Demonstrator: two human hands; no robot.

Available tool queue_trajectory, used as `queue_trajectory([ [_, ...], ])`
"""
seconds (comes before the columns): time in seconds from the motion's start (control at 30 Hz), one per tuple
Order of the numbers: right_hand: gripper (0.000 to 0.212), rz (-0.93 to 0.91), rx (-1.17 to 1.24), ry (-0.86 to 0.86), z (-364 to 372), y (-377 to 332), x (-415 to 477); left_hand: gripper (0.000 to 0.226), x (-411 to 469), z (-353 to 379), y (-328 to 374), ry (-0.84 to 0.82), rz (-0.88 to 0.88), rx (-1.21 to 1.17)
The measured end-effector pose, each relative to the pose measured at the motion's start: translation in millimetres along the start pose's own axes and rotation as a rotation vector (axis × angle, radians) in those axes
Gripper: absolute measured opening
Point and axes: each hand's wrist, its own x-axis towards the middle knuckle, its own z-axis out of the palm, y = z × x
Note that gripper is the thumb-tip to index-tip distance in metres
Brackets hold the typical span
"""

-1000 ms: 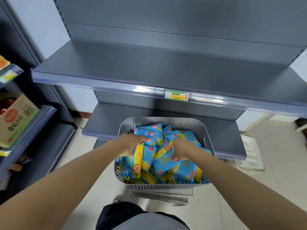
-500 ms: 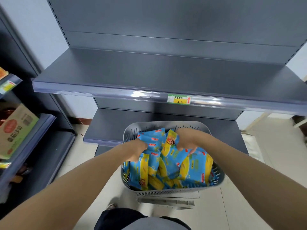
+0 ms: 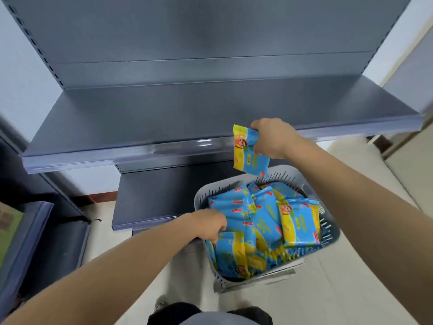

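Note:
A grey slotted basket (image 3: 331, 233) on the floor holds several blue and yellow snack packets (image 3: 264, 221). My right hand (image 3: 273, 139) holds one such packet (image 3: 248, 153) in the air above the basket, level with the front edge of the bare dark grey upper shelf (image 3: 178, 118). My left hand (image 3: 209, 225) is down at the basket's left side, its fingers curled on the top edge of a packet (image 3: 228, 249) standing in the basket.
A lower dark grey shelf (image 3: 154, 195) juts out left of the basket. A second shelving unit (image 3: 35, 231) stands at the far left. Pale floor tiles (image 3: 351, 289) surround the basket. My dark trousers (image 3: 208, 315) show at the bottom edge.
My right hand has lifted one packet out of the basket up to the upper shelf's edge. The view has swung left and tilted, so the basket now sits at the right.

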Motion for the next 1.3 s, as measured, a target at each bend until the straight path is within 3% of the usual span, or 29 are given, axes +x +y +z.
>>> queue_trajectory([
  [0.17, 0.044, 0.106, 0.04, -0.035, 8, 16, -26, 0.029, 3, 1, 7, -0.041, -0.012, -0.018],
  [0.3, 0.039, 0.151, 0.165, -0.068, 5, 38, -42, 0.036, 8, 6, 18, -0.026, -0.077, -0.042],
  [0.33, 0.038, 0.167, 0.232, -0.081, 3, 44, -45, 0.029, 8, 2, 22, -0.009, -0.096, -0.063],
  [0.37, 0.036, 0.18, 0.297, -0.091, 1, 49, -46, 0.019, 7, -3, 26, 0.017, -0.09, -0.078],
  [0.5, 0.044, 0.212, 0.384, -0.057, -9, 56, -39, 0.044, -10, -42, 40, 0.15, -0.088, -0.234],
  [0.6, 0.036, 0.202, 0.366, 0.058, -18, 47, -23, 0.03, -34, -71, 36, 0.33, -0.11, -0.343],
  [0.7, 0.007, 0.166, 0.373, 0.148, -25, 21, -6, 0.013, -71, -95, 16, 0.529, -0.142, -0.443],
  [0.8, 0.033, 0.118, 0.404, 0.204, -27, -16, 15, 0.012, -112, -116, -20, 0.738, -0.169, -0.532],
  [0.93, 0.028, 0.029, 0.446, 0.255, -28, -82, 52, 0.012, -172, -136, -87, 0.97, -0.207, -0.784],
  [1.0, 0.014, -0.042, 0.435, 0.249, -28, -120, 76, 0.008, -200, -139, -122, 1.066, -0.209, -0.919],
  [1.1, 0.009, -0.086, 0.454, 0.202, -30, -174, 105, 0.006, -234, -137, -170, 1.137, -0.189, -1.033],
  [1.17, 0.008, -0.088, 0.49, 0.173, -32, -202, 121, 0.015, -249, -136, -197, 1.132, -0.224, -1.009],
  [1.3, 0.015, -0.07, 0.577, 0.119, -36, -231, 147, 0.011, -259, -141, -236, 1.139, -0.453, -0.735],
])
